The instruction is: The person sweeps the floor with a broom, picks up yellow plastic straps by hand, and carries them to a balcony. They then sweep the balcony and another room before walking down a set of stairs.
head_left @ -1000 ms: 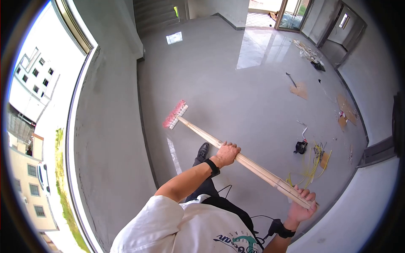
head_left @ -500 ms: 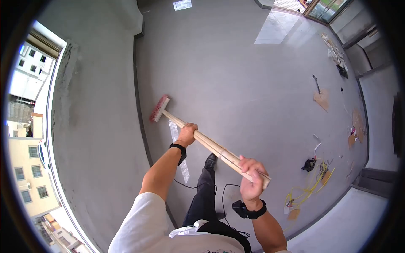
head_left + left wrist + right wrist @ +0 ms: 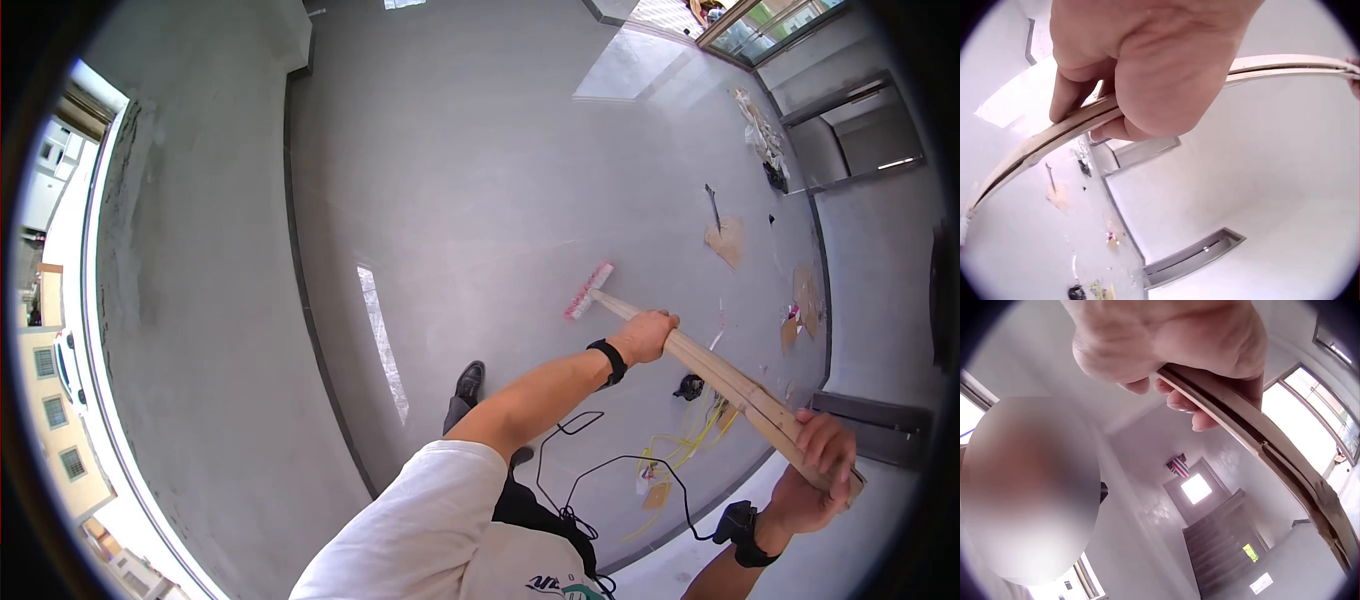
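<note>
A push broom with a pink and white bristle head (image 3: 588,291) reaches out over the grey floor, its long split bamboo handle (image 3: 735,385) slanting back toward the person's right side. My left hand (image 3: 645,336) grips the handle partway down, nearer the bristles. In the left wrist view its fingers (image 3: 1065,100) wrap the split pole. At the upper end of the handle, my right hand (image 3: 822,462) has its fingers curled round the bamboo. The right wrist view shows the handle (image 3: 1260,437) coming out of that palm with a crack along it.
Yellow cords (image 3: 690,450) and a black object (image 3: 688,387) lie on the floor to the right. Cardboard scraps (image 3: 725,243) and a heap of litter (image 3: 760,130) are farther off. A black cable (image 3: 620,460) hangs by the body. A wall with dark skirting (image 3: 310,320) runs along the left.
The broom's head has swung from near the left wall rightward across the floor. Both hands moved right with the handle, keeping hold of it. The view has tilted down since the earliest frame.
</note>
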{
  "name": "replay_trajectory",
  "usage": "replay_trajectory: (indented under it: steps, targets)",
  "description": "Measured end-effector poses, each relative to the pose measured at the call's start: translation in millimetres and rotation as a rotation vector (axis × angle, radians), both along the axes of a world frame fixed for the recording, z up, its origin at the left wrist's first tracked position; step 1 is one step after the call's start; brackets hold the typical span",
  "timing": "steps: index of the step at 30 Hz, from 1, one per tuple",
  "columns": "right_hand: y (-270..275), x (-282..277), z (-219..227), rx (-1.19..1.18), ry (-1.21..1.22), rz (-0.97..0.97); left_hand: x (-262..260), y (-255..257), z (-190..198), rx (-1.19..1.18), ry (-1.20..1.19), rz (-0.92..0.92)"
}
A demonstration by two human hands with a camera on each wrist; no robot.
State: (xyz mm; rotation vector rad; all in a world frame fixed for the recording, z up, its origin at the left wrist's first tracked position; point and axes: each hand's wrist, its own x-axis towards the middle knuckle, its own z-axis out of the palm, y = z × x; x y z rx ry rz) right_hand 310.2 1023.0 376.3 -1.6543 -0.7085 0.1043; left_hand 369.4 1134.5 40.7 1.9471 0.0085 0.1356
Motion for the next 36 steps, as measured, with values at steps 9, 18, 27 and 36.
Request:
replay_trajectory:
  steps: [9,18,27,36]
  targets:
    - [-62,5,-1,0.313,0.322,0.117,-130,33,38,0.321,0.112,0.325]
    - [68,-88,-225,0.429,0.642,0.236,-297,167,-143,0.371,0.461,0.492]
    - [13,-13,-78,0.174,0.287,0.037,-104,-46,-100,-0.002,0.149,0.412]
    - [-36,-21,-1,0.054,0.072,-0.131,-33,-95,-11,-0.242,-0.022,-0.002]
